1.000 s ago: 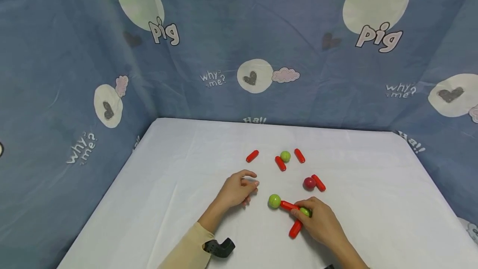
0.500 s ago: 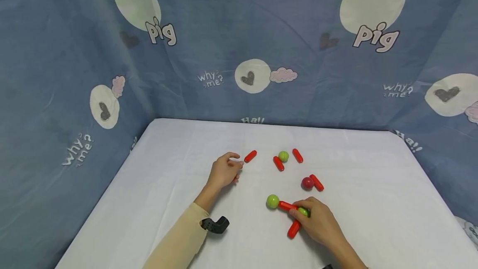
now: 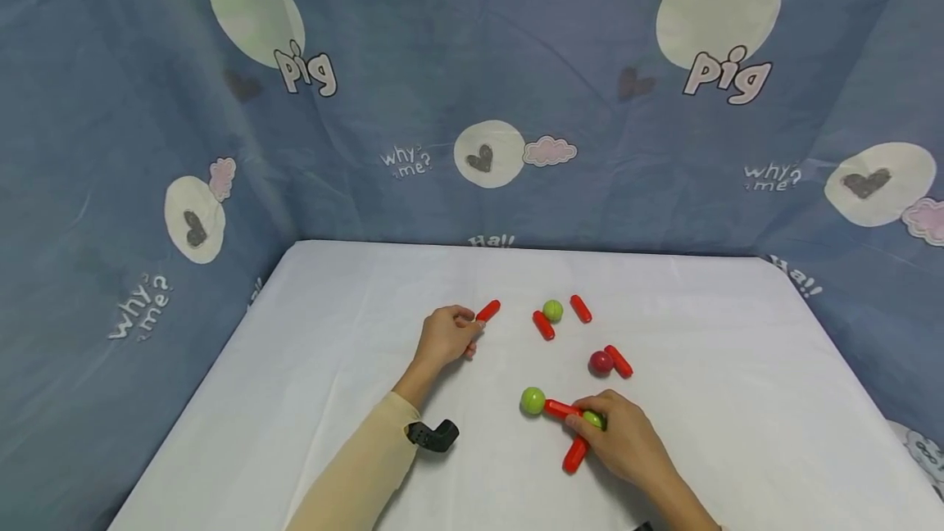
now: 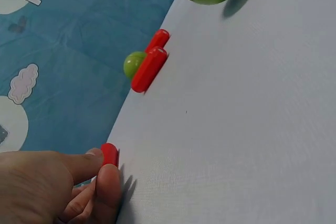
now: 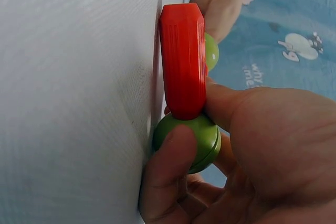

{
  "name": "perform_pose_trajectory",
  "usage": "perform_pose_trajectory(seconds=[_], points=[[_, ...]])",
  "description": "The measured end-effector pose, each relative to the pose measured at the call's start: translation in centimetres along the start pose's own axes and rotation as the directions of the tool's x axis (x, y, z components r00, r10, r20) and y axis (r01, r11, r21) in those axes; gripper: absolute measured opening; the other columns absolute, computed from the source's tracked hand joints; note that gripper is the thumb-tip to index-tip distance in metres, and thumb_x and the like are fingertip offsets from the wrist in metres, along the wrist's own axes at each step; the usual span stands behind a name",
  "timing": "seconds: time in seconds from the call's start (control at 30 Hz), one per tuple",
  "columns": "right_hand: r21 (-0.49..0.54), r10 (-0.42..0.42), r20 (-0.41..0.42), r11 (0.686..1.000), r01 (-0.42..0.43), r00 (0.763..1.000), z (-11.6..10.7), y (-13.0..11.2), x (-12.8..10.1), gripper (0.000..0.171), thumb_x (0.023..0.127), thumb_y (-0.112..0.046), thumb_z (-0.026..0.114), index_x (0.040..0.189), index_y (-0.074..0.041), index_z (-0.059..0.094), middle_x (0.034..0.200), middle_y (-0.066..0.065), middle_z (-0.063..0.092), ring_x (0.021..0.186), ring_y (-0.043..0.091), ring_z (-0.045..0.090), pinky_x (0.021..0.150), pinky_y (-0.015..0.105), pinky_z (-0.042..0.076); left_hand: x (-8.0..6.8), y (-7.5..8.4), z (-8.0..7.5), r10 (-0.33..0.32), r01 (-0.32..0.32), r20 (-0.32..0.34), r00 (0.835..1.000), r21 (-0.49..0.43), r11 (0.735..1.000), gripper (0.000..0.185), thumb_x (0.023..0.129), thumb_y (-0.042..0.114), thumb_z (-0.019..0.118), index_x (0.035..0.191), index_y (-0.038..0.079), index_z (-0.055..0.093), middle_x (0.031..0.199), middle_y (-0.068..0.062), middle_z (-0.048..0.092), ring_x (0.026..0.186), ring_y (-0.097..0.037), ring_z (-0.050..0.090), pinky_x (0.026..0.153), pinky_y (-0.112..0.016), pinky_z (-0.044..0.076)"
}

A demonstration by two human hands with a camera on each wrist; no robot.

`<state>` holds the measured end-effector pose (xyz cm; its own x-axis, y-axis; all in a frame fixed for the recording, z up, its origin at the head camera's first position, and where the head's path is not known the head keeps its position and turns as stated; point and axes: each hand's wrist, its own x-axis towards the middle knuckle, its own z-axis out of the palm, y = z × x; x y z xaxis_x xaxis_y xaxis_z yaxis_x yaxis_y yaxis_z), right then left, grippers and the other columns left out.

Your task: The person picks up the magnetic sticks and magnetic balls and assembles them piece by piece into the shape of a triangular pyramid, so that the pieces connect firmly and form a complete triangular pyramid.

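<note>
At about ten o'clock on the white worktop (image 3: 332, 400), the left hand (image 3: 442, 336) pinches the near end of a red rod (image 3: 487, 310). Near six o'clock, the right hand (image 3: 623, 442) has its grip curled round a green ball (image 5: 188, 141) joined to another red stick (image 5: 182, 59).

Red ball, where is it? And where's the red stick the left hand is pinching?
red ball (image 3: 601, 362), head view, middle of the ball.
red stick (image 3: 487, 310), head view, middle of the part poking out past the left hand (image 3: 443, 337).
</note>
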<state>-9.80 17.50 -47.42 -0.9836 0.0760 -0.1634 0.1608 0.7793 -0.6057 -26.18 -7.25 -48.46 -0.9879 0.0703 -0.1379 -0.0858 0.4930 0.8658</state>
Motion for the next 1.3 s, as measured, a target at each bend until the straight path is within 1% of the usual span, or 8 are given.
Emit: perform_pose_trajectory(seconds=[0.23,0.53,0.77,1.03,1.23,1.3], points=[[0.006,0.002,0.001,1.0,-0.002,1.0,0.0,0.0,0.0,0.023,0.087,-0.029,0.08,0.106,-0.015,0.079,0.091,-0.002,0.065,0.078,0.014,0.052,0.066,0.026,0.04,0.5,0.0,0.3,-0.037,0.036,-0.011,0.999,-0.03,0.999,0.029,0.091,0.016,0.077,0.112,-0.001,0.068,0.079,-0.006,0.07,0.045,-0.009,0.06,0.046,-0.023,0.052],[0.007,0.007,0.006,1.0,-0.007,1.0,0.1,-0.1,-0.1,0.022,0.088,-0.029,0.08,0.105,-0.016,0.079,0.09,-0.003,0.064,0.077,0.013,0.051,0.064,0.025,0.039,0.5,-0.4,0.6,-0.03,0.029,-0.04,0.999,-0.026,0.999,0.031,0.087,0.02,0.082,0.108,0.001,0.069,0.073,-0.004,0.072,0.041,-0.009,0.058,0.045,-0.022,0.049],[0.01,-0.002,-0.009,1.0,0.002,1.0,0.2,-0.1,0.0,0.02,0.087,-0.027,0.081,0.104,-0.017,0.08,0.089,-0.003,0.064,0.077,0.013,0.051,0.064,0.024,0.039,0.6,-0.2,0.8,-0.031,0.028,-0.069,0.997,-0.036,0.999,0.03,0.087,0.019,0.082,0.108,0.001,0.071,0.076,-0.005,0.073,0.04,-0.009,0.055,0.042,-0.02,0.046],[0.005,-0.001,-0.009,1.0,0.002,1.0,0.1,-0.1,0.0,0.022,0.087,-0.029,0.081,0.105,-0.016,0.08,0.09,-0.003,0.064,0.077,0.013,0.051,0.064,0.024,0.038,0.5,0.0,1.1,-0.019,0.016,-0.079,0.997,-0.034,0.999,0.024,0.089,0.015,0.08,0.107,0.002,0.072,0.075,-0.005,0.072,0.039,-0.008,0.053,0.04,-0.019,0.044],[0.005,-0.001,-0.004,1.0,0.001,1.0,0.1,-0.1,0.0,0.024,0.087,-0.03,0.081,0.106,-0.016,0.079,0.091,-0.003,0.064,0.078,0.013,0.051,0.064,0.025,0.038,0.2,0.0,0.9,0.007,-0.009,-0.061,0.998,-0.047,0.999,0.02,0.089,0.015,0.079,0.104,0.003,0.073,0.072,-0.004,0.069,0.041,-0.008,0.055,0.042,-0.024,0.051],[0.007,0.001,-0.001,1.0,-0.001,1.0,0.1,0.0,0.0,0.024,0.087,-0.03,0.081,0.106,-0.016,0.079,0.091,-0.003,0.064,0.078,0.013,0.051,0.064,0.025,0.039,0.0,-0.1,0.8,0.023,-0.024,-0.049,0.999,-0.036,0.999,0.019,0.09,0.016,0.078,0.103,0.003,0.073,0.071,-0.003,0.069,0.041,-0.008,0.056,0.043,-0.024,0.051]])
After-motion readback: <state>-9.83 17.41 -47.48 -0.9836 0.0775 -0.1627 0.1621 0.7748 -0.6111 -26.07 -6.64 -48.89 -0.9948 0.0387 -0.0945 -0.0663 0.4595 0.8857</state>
